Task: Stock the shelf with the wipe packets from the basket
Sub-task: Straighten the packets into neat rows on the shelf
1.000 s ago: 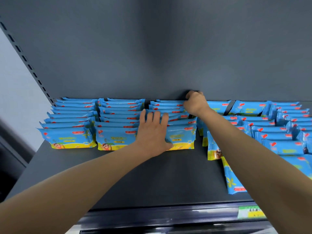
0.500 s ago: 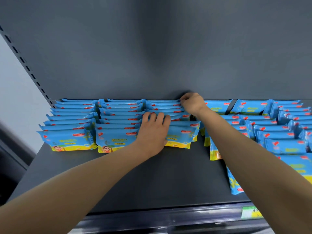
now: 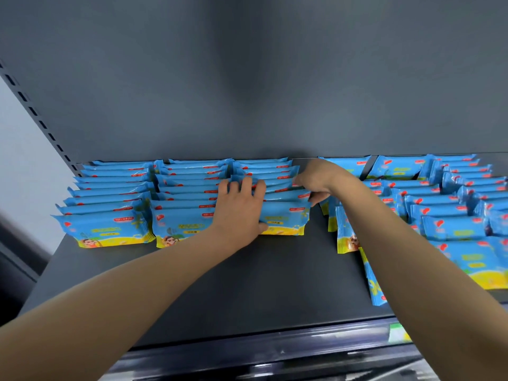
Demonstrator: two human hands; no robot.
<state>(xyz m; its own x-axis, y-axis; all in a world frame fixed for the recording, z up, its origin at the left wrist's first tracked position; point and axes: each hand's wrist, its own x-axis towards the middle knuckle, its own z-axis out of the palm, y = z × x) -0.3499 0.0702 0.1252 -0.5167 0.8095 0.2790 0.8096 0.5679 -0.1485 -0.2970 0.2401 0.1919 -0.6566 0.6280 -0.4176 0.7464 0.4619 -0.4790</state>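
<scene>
The left hand [image 3: 242,207] lies flat on the front of the third row of blue-and-yellow plastic wipe packets [image 3: 283,213]. Its fingers [image 3: 246,185] are spread and reach over the packet tops; its thumb rests on the lower face of the front packet. The right hand [image 3: 316,180] grips the right end of the same row. Its fingers are curled over the packet ends from above and its thumb closes in from below.

The row lies between the two hands, with the packets overlapped front to back and leaning toward the rear. Its back end is near the dark grey back panel [image 3: 247,78]. The row rests on the dark grey metal shelf board [image 3: 220,284].

To its left, touching it, stands the second row of identical packets [image 3: 181,224]. The first row of identical packets [image 3: 104,226] stands beside that one. All three fronts are roughly in line.

To the right of the right forearm:
- Two packets on edge [image 3: 346,237] stand just beside the arm.
- A wide, less orderly spread of packets [image 3: 453,226] runs to the frame edge.

A perforated metal upright [image 3: 33,111] rises at the left end of the back panel, with a pale wall [image 3: 16,160] beyond it. A glossy price rail [image 3: 275,350] runs along the front edge of the shelf board and carries a green-and-yellow label [image 3: 398,332].
</scene>
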